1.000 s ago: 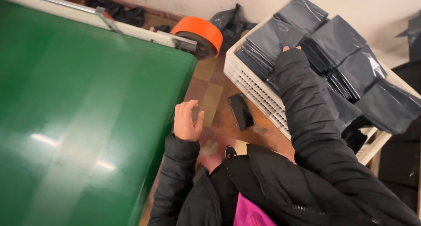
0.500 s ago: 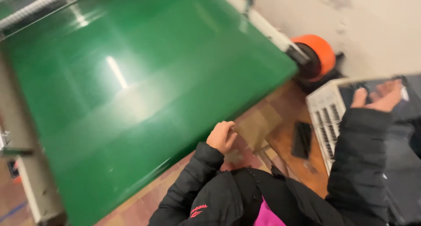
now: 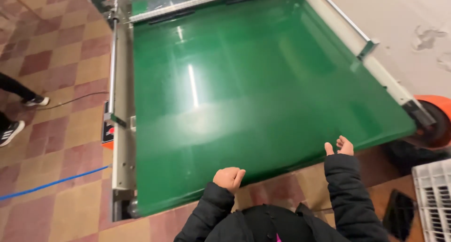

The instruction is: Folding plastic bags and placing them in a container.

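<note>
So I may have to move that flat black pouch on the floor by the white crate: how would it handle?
The black pouch looks thin and flat, so probably light and floppy. Its glossy surface suggests it would slide easily on the tiled floor and feel slippery. Lying flat, it shouldn't roll or tip.

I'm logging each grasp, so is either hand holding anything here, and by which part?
Nothing is held. The left hand is loosely curled and the right hand open, both bare at the near edge of the green belt.
</note>
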